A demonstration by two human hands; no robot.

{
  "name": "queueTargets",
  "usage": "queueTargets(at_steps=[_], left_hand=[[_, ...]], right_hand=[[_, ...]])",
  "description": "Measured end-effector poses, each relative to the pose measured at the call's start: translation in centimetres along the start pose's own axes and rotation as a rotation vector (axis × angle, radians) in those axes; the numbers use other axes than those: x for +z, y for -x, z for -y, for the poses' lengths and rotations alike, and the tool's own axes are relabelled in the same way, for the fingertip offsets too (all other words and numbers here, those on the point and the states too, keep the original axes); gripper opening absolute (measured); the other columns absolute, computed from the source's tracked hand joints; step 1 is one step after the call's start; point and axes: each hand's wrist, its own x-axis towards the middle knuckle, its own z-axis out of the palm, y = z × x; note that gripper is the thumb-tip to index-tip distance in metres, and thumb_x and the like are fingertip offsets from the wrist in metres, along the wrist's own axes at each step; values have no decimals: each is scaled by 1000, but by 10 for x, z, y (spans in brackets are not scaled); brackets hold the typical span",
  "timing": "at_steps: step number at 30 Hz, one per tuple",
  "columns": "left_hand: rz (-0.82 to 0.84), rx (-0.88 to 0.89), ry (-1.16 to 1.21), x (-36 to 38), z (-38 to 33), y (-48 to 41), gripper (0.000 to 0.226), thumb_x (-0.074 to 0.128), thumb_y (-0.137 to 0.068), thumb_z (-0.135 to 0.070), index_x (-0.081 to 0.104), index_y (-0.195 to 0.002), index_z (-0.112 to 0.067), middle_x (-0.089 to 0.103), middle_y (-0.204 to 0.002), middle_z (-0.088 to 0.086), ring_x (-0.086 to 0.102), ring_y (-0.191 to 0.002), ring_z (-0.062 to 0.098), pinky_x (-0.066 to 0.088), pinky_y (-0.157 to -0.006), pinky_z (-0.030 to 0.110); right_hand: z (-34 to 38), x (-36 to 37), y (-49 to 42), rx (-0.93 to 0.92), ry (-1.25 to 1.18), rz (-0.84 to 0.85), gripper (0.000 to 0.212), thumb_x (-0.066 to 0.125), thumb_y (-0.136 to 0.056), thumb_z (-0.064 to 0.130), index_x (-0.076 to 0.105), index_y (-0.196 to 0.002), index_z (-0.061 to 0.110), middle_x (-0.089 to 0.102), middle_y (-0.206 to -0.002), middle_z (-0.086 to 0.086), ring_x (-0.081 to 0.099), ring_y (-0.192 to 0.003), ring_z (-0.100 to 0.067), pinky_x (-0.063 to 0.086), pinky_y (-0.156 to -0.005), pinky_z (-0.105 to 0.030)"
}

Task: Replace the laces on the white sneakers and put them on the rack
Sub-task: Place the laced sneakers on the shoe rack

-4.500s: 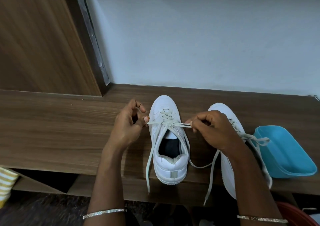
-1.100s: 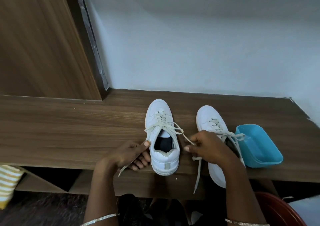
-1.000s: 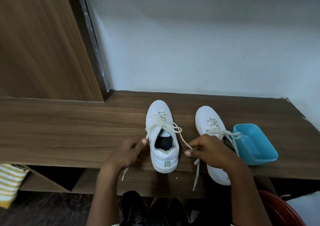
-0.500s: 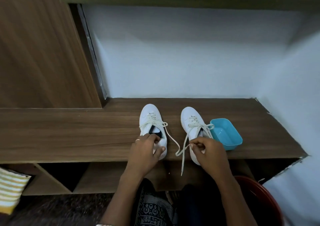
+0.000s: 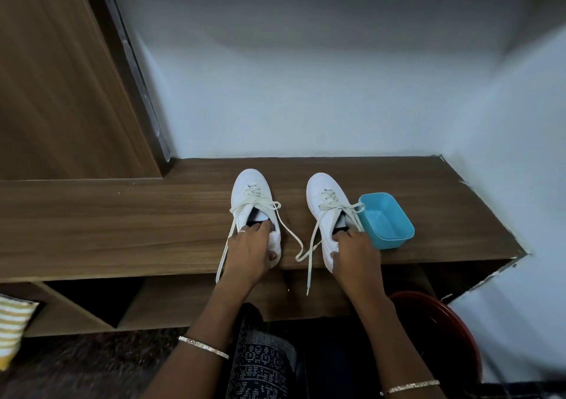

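Got my left hand (image 5: 249, 253) and right hand (image 5: 355, 256) each clamped on a sneaker's heel, fingers hooked inside, I think. Left sneaker (image 5: 255, 205) and right sneaker (image 5: 329, 212) sit on the wooden shelf (image 5: 122, 224). Light, stiff heels, floppy laces (image 5: 309, 257) dangling. Blue tub (image 5: 386, 221) crowds my right knuckles.

Both forearms are bare, with no sleeves reaching into view. The left hand (image 5: 249, 253) carries a thin silvery ring (image 5: 242, 231) on 1 finger, and a slim, sparkling metallic bangle (image 5: 203, 347) circles the left wrist, while the right hand (image 5: 356, 253) has a similar narrow bangle (image 5: 409, 387) of a more golden tone around its wrist. Between the arms shows dark clothing (image 5: 260, 365) printed with rows of small pale dots and geometric marks.
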Motion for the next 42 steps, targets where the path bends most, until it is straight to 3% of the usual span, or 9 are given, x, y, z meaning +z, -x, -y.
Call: queueTargets(at_steps=[5,17,22,31,36,39,42], left_hand=[[-13,56,46,4,-1,-1,37,70,-86,-24,51,-119,-22,64,-115,-3,58,-107,23,44,-84,37],[11,86,58,14,-9,-23,41,70,-85,-28,50,-120,-22,67,-111,-2,60,-110,26,42,-85,38],[58,105,127,10,-3,-55,35,72,-82,-26,50,-109,-24,66,-101,-6,61,-103,23,34,-79,36],[-22,148,193,-4,-4,-125,33,72,-76,-25,42,-89,-31,62,-83,-9,57,-84,16,27,-69,32],[81,152,210,-38,-17,-139,36,71,-75,-27,38,-87,-33,53,-74,-15,57,-84,12,32,-69,32],[186,141,276,-71,-29,-140,37,71,-68,-28,39,-85,-35,60,-77,-13,62,-81,17,47,-66,36],[275,136,319,-112,-41,-140,38,70,-64,-30,39,-85,-37,62,-82,-10,61,-78,18,52,-68,42]], right_hand=[[9,6,-12,-64,-107,-30,22,64,-91,11,68,-113,13,66,-111,-4,62,-105,-23,51,-85,-35],[36,17,-34,-236,-145,48,22,68,-91,20,66,-111,12,69,-111,-5,61,-107,-27,50,-89,-39],[34,19,-63,-259,-183,81,25,68,-91,25,65,-114,15,71,-108,-2,62,-104,-24,47,-90,-38],[40,6,-128,-265,-184,36,11,63,-93,21,64,-103,17,69,-91,1,63,-88,-22,41,-82,-32],[41,-37,-144,-230,-186,134,16,62,-94,23,66,-108,17,71,-96,0,66,-91,-21,48,-78,-33],[43,-72,-147,-209,-180,194,18,62,-92,22,66,-109,17,71,-101,-2,67,-94,-23,51,-80,-34],[43,-107,-148,-175,-185,278,22,65,-90,23,65,-111,19,70,-108,-5,65,-100,-27,52,-83,-35]])
